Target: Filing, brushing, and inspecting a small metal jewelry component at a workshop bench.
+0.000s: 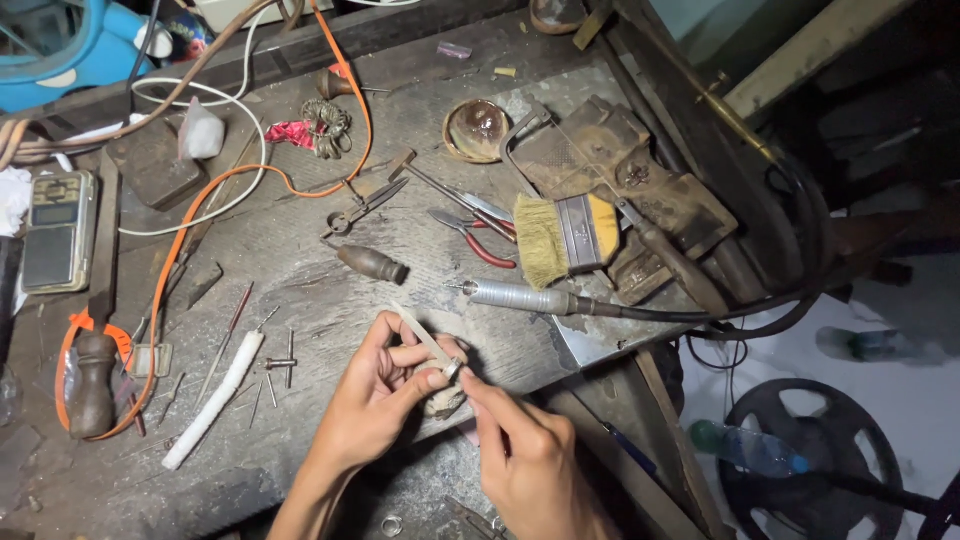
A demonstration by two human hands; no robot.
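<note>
My left hand [385,385] pinched a small ring [452,371] at the bench [300,300] edge — right hand [525,455] fingers closed on a flat file [425,338], its long axis slanting up-left across the ring.

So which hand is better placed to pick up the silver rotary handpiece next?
Probably the right hand: it is on the same side as the silver handpiece and pinches only the small piece at the fingertips. The left hand has its grip on the flat metal file.

Yellow brush [562,236], red-handled pliers [470,236], scale [58,232]
</note>
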